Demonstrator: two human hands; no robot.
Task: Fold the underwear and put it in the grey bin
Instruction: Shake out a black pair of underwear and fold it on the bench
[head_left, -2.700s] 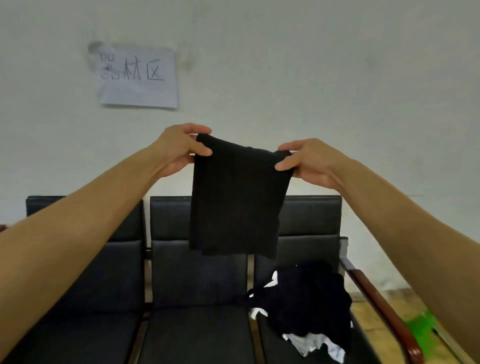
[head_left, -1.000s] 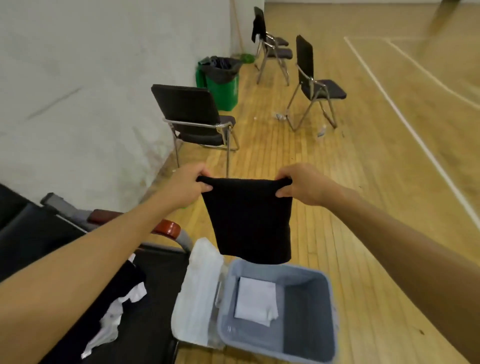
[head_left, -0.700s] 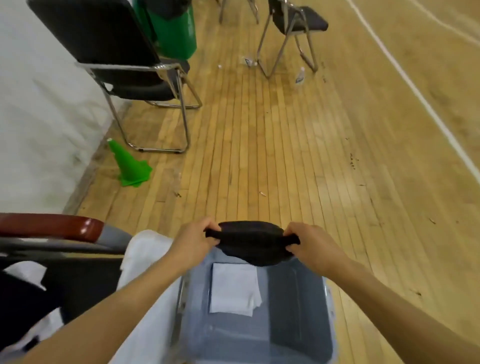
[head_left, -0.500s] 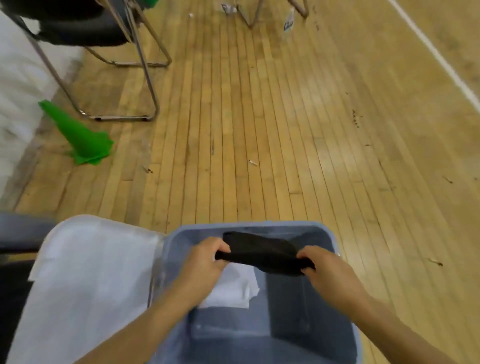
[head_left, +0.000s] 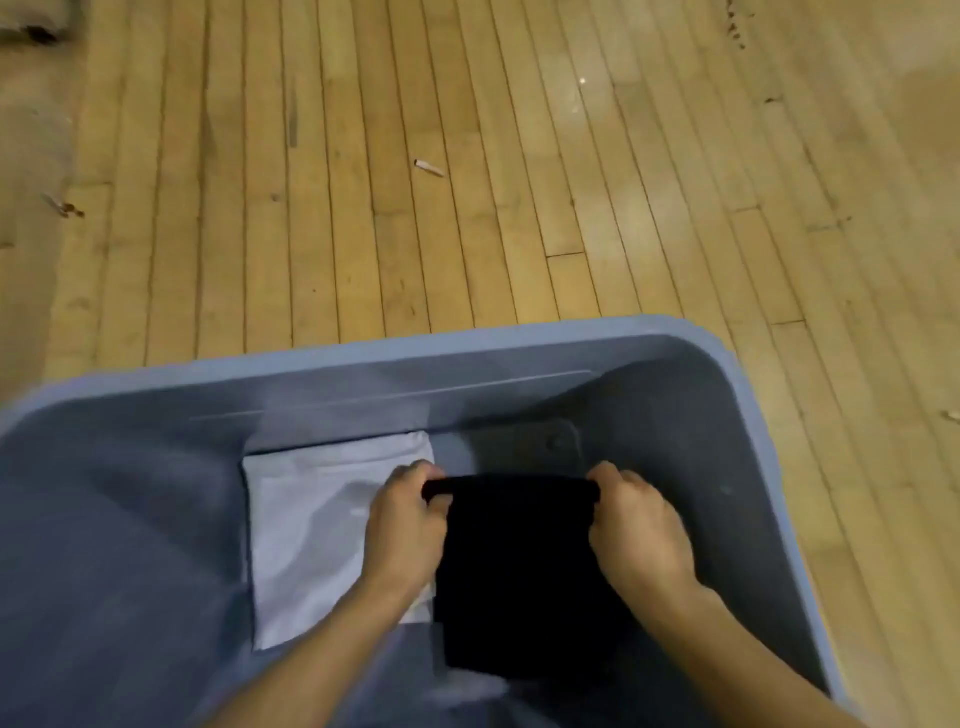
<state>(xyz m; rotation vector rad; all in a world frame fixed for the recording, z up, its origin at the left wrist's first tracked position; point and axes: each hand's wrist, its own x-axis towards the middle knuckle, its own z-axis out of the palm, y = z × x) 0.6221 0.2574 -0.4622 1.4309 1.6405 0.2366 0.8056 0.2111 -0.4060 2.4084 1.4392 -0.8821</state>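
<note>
The folded black underwear (head_left: 511, 577) lies flat on the floor of the grey bin (head_left: 519, 345), in its right half. My left hand (head_left: 408, 519) pinches its far left corner and my right hand (head_left: 636, 525) pinches its far right corner, fingers curled over the top edge. Both forearms reach down into the bin. A folded white garment (head_left: 311, 530) lies on the bin floor just left of the black one, partly under my left wrist.
The bin stands on a wooden plank floor (head_left: 467, 182) that fills the upper half of the view. A small scrap of litter (head_left: 428, 167) lies on the boards beyond the bin. The bin's walls surround my hands closely.
I turned from the chairs to the bin and lowered the black underwear from above the rim to the bin floor beside the white garment. Both hands kept their hold throughout.
</note>
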